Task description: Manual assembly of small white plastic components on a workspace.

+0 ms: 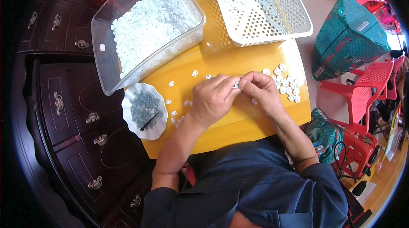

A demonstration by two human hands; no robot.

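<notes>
My left hand (213, 98) and my right hand (260, 89) meet over the middle of the yellow table (238, 60). Their fingertips pinch one small white plastic piece (235, 84) between them. Loose white pieces (181, 108) lie scattered to the left of my hands. A tidier cluster of white pieces (287, 85) sits just right of my right hand. A white scalloped dish (128, 106) holding small grey screws and a thin black tool (149, 121) rests at the table's left front corner.
A clear plastic bin (106, 36) full of white pieces stands at the back left. A white perforated basket (294, 11) holds more at the back right. Dark wooden drawers (68, 100) lie left; red plastic chairs (362, 91) and a teal bag (347, 36) right.
</notes>
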